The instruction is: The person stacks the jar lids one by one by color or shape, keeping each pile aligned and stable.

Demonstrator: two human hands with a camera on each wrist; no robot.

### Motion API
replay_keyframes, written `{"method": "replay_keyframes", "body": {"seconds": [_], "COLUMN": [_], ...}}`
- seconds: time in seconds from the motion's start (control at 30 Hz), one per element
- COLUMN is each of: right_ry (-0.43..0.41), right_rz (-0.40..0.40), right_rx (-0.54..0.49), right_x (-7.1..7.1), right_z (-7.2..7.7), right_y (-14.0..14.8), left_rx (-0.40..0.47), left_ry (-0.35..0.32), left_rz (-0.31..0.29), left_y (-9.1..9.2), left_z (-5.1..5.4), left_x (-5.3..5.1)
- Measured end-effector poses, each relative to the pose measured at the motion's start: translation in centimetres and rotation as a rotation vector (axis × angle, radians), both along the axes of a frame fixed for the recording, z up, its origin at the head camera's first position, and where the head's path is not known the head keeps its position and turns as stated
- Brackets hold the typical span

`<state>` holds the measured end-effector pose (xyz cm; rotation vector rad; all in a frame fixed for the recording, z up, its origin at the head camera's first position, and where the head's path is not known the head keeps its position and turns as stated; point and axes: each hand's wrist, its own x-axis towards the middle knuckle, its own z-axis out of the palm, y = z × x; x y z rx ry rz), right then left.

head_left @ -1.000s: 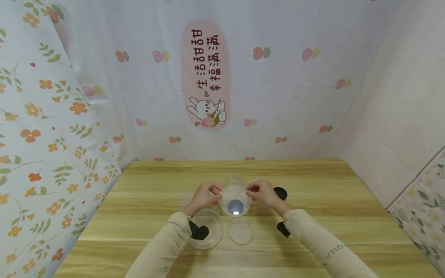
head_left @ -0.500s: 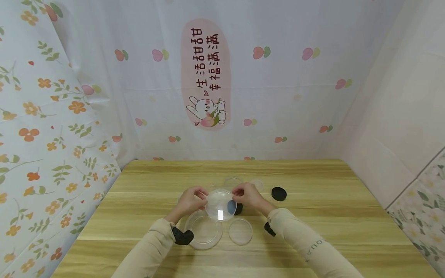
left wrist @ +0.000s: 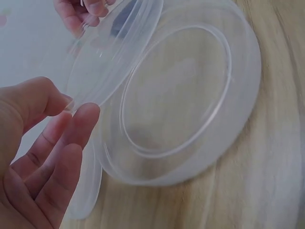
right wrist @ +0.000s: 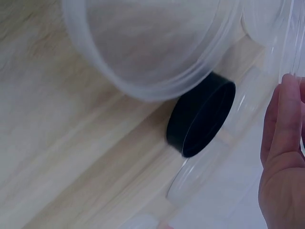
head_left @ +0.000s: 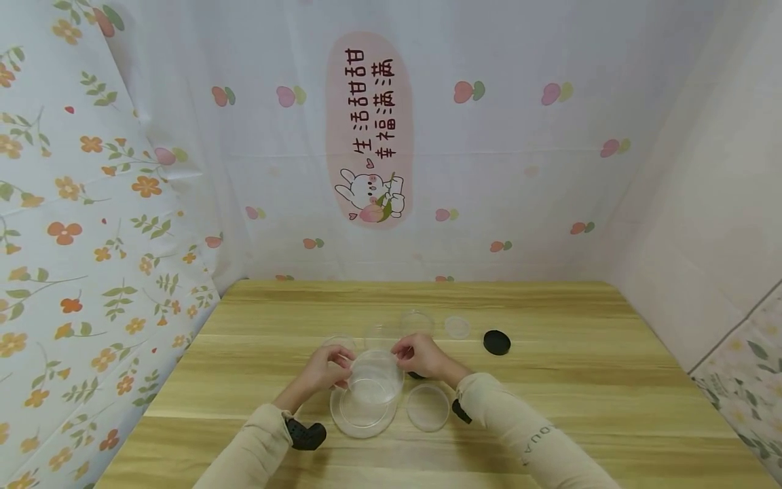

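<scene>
A clear round plastic lid [head_left: 381, 367] is held tilted in front of me by both hands. My left hand [head_left: 330, 370] pinches its left edge between thumb and fingertips, seen closely in the left wrist view, where the lid [left wrist: 112, 62] slants upward. At the opposite edge my right hand [head_left: 424, 356] pinches the rim. Beneath it on the table lies a larger clear lid [left wrist: 238, 114] with a raised ring, partly covered in the head view. A black round cap [right wrist: 200, 114] stands under the right hand, mostly hidden in the head view.
Another clear lid [head_left: 428, 407] lies right of the large one. Several more clear discs are spread behind the hands, including a small one [head_left: 457, 327]. A second black cap [head_left: 497, 343] lies at the right. Patterned cloth [head_left: 513, 156] hangs behind the wooden table [head_left: 580, 407].
Both hands have carried the clear lid leftward and nearer to me, from over the black cap to over the large lid. The pieces on the table look unmoved.
</scene>
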<state>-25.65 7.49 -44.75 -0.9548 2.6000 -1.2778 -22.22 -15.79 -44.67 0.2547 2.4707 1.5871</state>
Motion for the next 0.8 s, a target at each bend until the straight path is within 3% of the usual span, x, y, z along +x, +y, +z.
{"method": "replay_keyframes", "body": {"seconds": [0.27, 0.47, 0.8], "right_ry": [-0.007, -0.009, 0.024], "right_rz": [0.032, 0.023, 0.001], "right_rx": [0.016, 0.024, 0.076], "right_x": [0.6, 1.2, 1.8], "right_z": [-0.8, -1.3, -1.6], "right_y": [-1.1, -1.8, -2.4], "left_rx": [0.056, 0.069, 0.061], "left_ry": [-0.008, -0.024, 0.020], "left_rz": [-0.071, -0.070, -0.054], "left_y": [-1.4, -2.1, -2.3], "left_z": [-0.6, -1.5, -1.9], "left_x": [0.6, 0.8, 1.4]}}
